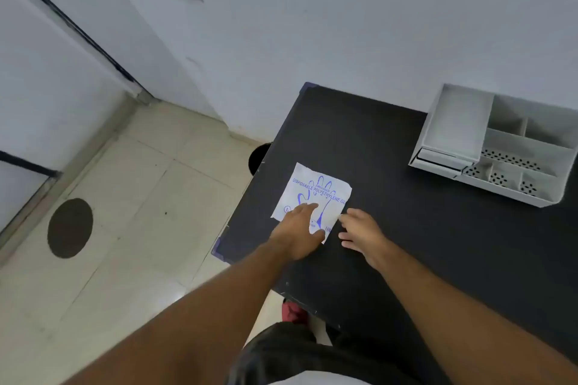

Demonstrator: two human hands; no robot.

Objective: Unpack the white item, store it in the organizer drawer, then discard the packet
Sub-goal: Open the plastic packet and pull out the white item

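Note:
A white packet (316,194) printed in blue with a glove outline lies flat on the black table (406,228), near its left edge. My left hand (298,230) rests flat on the packet's near part, fingers spread. My right hand (362,233) touches the packet's near right corner with its fingertips, fingers apart. The white organizer (497,147) stands at the table's far right, with a shallow drawer (438,158) at its lower left, slightly pulled out. Whatever is inside the packet is hidden.
A dark round bin (259,158) sits on the floor beside the table's left edge, partly hidden. A brown round mat (70,228) lies on the tiled floor at the left. White walls stand behind the table.

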